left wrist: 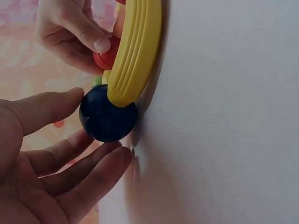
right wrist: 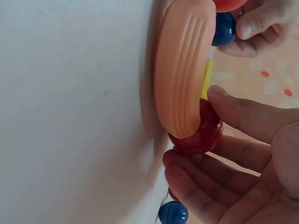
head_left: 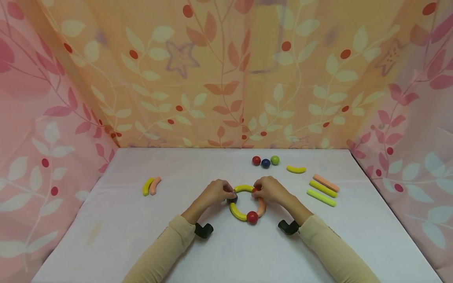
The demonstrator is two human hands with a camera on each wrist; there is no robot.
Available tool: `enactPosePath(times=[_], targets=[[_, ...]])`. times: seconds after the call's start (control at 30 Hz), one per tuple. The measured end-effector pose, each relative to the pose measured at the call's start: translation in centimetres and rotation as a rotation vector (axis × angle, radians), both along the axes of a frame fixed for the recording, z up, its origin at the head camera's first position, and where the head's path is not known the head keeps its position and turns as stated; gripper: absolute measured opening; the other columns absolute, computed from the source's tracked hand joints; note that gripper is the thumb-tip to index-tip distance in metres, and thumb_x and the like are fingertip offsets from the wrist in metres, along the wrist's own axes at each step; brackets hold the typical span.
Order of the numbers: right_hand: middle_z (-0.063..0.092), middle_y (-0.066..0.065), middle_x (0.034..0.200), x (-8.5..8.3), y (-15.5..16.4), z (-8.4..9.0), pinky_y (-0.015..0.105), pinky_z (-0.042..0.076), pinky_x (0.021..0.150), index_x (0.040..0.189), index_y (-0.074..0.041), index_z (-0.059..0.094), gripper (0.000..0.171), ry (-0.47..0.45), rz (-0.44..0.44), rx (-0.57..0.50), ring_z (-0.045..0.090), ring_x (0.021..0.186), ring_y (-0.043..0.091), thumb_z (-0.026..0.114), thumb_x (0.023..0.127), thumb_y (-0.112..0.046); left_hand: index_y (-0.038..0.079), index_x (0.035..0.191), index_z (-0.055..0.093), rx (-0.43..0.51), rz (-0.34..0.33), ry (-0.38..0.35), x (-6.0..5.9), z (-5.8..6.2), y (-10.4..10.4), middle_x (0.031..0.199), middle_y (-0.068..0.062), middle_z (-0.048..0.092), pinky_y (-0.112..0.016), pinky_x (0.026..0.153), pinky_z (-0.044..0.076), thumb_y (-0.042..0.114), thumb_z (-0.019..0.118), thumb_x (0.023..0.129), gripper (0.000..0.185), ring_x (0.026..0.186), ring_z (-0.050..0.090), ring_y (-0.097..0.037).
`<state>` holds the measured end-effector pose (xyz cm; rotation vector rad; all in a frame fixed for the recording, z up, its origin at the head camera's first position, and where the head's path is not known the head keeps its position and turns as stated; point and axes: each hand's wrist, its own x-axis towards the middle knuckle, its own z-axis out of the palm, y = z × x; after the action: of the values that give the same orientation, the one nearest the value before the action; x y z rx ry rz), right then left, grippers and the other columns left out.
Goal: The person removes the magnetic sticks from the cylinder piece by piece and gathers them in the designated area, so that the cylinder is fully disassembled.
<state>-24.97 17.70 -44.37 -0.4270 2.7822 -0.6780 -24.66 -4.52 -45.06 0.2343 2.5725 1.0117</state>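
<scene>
A ring of curved bars and balls lies on the white table, between both hands. My left hand (head_left: 217, 191) pinches the dark blue ball (left wrist: 103, 119) at its left side, thumb on one side and fingertips on the other. My right hand (head_left: 271, 190) grips a red ball (right wrist: 211, 133) at its upper right, partly covered by the fingers in the head view. A yellow curved bar (head_left: 243, 188) spans the top between these balls. Another yellow curved bar (head_left: 238, 212) runs down from the blue ball to a second red ball (head_left: 252, 217). An orange curved bar (right wrist: 183, 70) forms the right side.
Behind the ring sit loose red (head_left: 256, 160), blue (head_left: 266, 163) and green (head_left: 275, 160) balls. A yellow curved bar (head_left: 295, 169) and three straight bars (head_left: 323, 188) lie right. Two short curved bars (head_left: 151, 186) lie left. Patterned curtains (head_left: 226, 78) enclose the table.
</scene>
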Motion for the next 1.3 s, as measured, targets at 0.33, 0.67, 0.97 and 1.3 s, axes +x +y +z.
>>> enactPosePath(times=[0.33, 0.67, 0.97, 1.3], targets=[[0.07, 0.006, 0.092, 0.0, -0.4, -0.3, 0.031, 0.053, 0.079, 0.11, -0.002, 0.072, 0.033, 0.014, 0.014, -0.039, 0.058, 0.082, 0.015, 0.077, 0.083, -0.019, 0.011, 0.097, 0.072, 0.078, 0.053, 0.062, -1.8, -0.3, 0.4, 0.091, -0.002, 0.07, -0.029, 0.075, 0.052, 0.023, 0.073, 0.087, 0.016, 0.08, 0.061, -0.015], [0.07, 0.005, 0.092, -0.4, -1.0, -0.5, 0.031, 0.053, 0.078, 0.109, -0.002, 0.072, 0.034, 0.016, 0.027, -0.055, 0.059, 0.082, 0.014, 0.079, 0.081, -0.02, 0.01, 0.106, 0.072, 0.02, -0.084, 0.004, -3.6, -0.3, 1.5, 0.1, -0.003, 0.069, -0.032, 0.083, 0.053, 0.021, 0.074, 0.086, 0.023, 0.087, 0.059, -0.017], [0.069, 0.005, 0.094, -0.1, -0.8, -0.5, 0.029, 0.053, 0.076, 0.112, -0.001, 0.071, 0.035, 0.026, 0.019, -0.101, 0.059, 0.082, 0.014, 0.078, 0.082, -0.017, 0.009, 0.11, 0.073, -0.051, -0.151, 0.016, -3.8, -0.5, 2.6, 0.104, -0.005, 0.072, -0.033, 0.087, 0.053, 0.014, 0.074, 0.085, 0.025, 0.089, 0.059, -0.017], [0.069, 0.006, 0.094, 0.0, -1.0, -0.7, 0.029, 0.052, 0.077, 0.11, -0.002, 0.072, 0.032, 0.045, 0.015, -0.092, 0.057, 0.082, 0.015, 0.078, 0.082, -0.014, 0.01, 0.103, 0.076, -0.092, -0.156, 0.061, -3.6, -0.6, 2.9, 0.098, -0.002, 0.073, -0.032, 0.083, 0.052, 0.012, 0.074, 0.084, 0.019, 0.087, 0.058, -0.016]])
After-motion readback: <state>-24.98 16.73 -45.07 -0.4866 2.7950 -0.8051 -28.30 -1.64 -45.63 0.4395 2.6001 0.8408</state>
